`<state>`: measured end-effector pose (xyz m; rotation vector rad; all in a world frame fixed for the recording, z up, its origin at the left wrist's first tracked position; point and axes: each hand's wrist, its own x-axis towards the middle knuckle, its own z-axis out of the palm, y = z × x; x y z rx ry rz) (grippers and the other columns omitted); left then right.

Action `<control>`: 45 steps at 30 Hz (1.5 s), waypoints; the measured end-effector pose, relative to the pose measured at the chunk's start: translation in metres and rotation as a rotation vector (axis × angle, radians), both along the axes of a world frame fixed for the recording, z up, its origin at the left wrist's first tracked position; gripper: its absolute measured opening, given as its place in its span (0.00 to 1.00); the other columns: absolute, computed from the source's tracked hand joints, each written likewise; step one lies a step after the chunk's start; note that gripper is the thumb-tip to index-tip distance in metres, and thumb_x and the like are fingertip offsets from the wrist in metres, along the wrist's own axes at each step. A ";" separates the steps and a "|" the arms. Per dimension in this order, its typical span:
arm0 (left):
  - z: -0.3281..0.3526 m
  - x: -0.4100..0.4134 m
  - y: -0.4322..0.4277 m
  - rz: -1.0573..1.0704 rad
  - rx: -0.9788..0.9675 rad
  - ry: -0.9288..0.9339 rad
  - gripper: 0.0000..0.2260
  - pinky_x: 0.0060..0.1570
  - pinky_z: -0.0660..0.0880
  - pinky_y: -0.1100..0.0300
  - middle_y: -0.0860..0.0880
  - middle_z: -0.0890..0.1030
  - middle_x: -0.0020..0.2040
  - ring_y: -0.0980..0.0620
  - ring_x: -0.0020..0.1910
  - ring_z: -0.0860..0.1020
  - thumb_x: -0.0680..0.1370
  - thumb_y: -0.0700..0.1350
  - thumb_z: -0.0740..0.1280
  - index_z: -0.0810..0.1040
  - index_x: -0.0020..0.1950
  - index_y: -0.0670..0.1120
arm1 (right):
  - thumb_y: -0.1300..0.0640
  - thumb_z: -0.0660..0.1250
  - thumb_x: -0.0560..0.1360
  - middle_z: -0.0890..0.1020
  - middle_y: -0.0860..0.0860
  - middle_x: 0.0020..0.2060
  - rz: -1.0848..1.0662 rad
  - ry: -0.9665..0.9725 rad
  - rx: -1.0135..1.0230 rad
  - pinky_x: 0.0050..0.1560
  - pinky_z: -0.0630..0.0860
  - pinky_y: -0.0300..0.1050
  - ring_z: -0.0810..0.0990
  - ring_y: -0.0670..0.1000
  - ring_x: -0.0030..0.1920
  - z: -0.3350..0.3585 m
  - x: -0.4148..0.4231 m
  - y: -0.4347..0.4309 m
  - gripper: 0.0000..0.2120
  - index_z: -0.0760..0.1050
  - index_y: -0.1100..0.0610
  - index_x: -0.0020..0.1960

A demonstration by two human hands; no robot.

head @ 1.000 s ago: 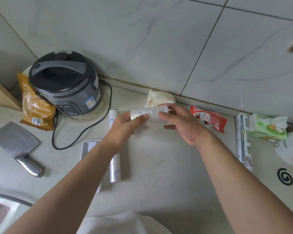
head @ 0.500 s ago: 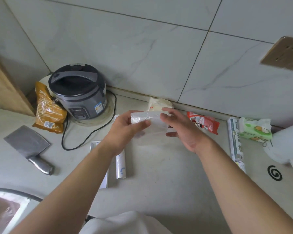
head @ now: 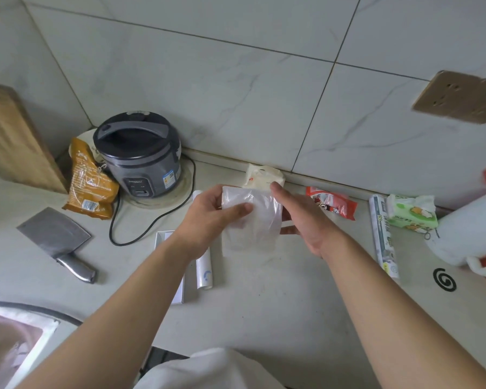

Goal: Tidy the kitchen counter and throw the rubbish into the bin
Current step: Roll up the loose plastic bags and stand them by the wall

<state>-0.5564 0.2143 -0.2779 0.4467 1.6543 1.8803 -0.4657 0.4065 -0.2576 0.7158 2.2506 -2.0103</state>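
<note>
A clear plastic bag (head: 250,231) hangs flat between both hands above the middle of the pale counter (head: 278,299). My left hand (head: 208,217) pinches its upper left part with the thumb on the front. My right hand (head: 303,220) holds the right edge, fingers behind the film. Loose wrappers lie along the wall: a cream packet (head: 264,176) just behind the bag, a red snack packet (head: 331,202) to the right, and an orange snack bag (head: 89,182) at the left.
A grey rice cooker (head: 139,157) with its black cord stands back left beside a wooden board (head: 14,141). A cleaver (head: 56,242) lies left, a film roll (head: 204,268) and white box under my left arm. Right: foil roll (head: 383,234), green wipes (head: 411,213), white jug (head: 472,228), sink (head: 9,341).
The bag was a tight roll held between both hands; now it hangs unrolled as a flat sheet. The camera has tilted up, showing more wall and a socket.
</note>
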 end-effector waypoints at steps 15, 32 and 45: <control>0.004 0.013 -0.006 -0.015 -0.004 0.005 0.18 0.45 0.81 0.51 0.41 0.85 0.49 0.43 0.44 0.84 0.71 0.46 0.79 0.80 0.57 0.42 | 0.28 0.68 0.66 0.86 0.48 0.49 -0.046 -0.053 0.007 0.52 0.83 0.54 0.84 0.52 0.50 0.000 0.013 -0.009 0.28 0.82 0.46 0.56; -0.005 0.006 -0.006 -0.055 0.016 -0.059 0.27 0.48 0.81 0.52 0.38 0.85 0.56 0.41 0.49 0.85 0.68 0.38 0.79 0.77 0.65 0.43 | 0.42 0.68 0.77 0.85 0.59 0.54 -0.083 0.045 -0.282 0.55 0.80 0.60 0.84 0.58 0.51 0.010 0.006 -0.014 0.21 0.81 0.57 0.61; -0.007 -0.001 -0.004 -0.049 -0.021 -0.010 0.27 0.53 0.82 0.47 0.44 0.86 0.52 0.41 0.51 0.86 0.66 0.47 0.82 0.79 0.62 0.48 | 0.30 0.64 0.72 0.87 0.50 0.49 -0.031 -0.068 -0.012 0.43 0.83 0.51 0.85 0.52 0.48 0.006 -0.004 -0.014 0.24 0.83 0.46 0.55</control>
